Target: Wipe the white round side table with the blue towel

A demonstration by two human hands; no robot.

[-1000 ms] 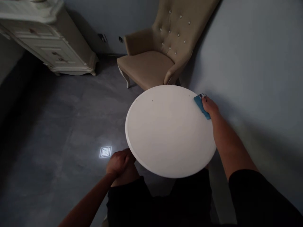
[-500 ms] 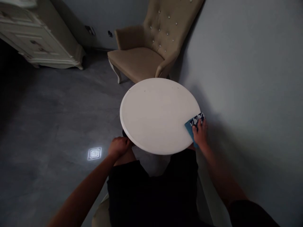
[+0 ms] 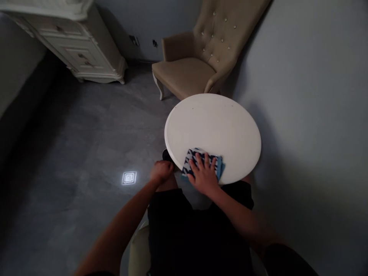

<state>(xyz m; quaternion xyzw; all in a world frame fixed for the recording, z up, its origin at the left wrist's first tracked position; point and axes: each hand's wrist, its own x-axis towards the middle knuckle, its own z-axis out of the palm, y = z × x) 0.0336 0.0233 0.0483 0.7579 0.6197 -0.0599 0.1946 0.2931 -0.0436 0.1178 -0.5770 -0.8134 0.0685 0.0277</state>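
A white round table (image 3: 221,126) stands close in front of my knees. On its near edge lies a folded cloth (image 3: 188,158), patterned dark blue and white, with teal showing at its sides. My right hand (image 3: 204,177) presses flat on the cloth, fingers spread, and part of the cloth reaches over the rim. My left hand (image 3: 162,171) rests closed on my left knee, just left of the table's edge; nothing shows in it.
Beyond the table is a beige tufted armchair (image 3: 186,74). A pale wall (image 3: 310,99) runs along the right side. At the far left stands a cream cabinet (image 3: 86,57). A bright square light patch (image 3: 129,178) shows on the grey floor (image 3: 94,153).
My right hand has slid the cloth from the table's right edge to its near left edge. My left hand stays on the knee. The whole view has shifted, so the furniture appears farther right.
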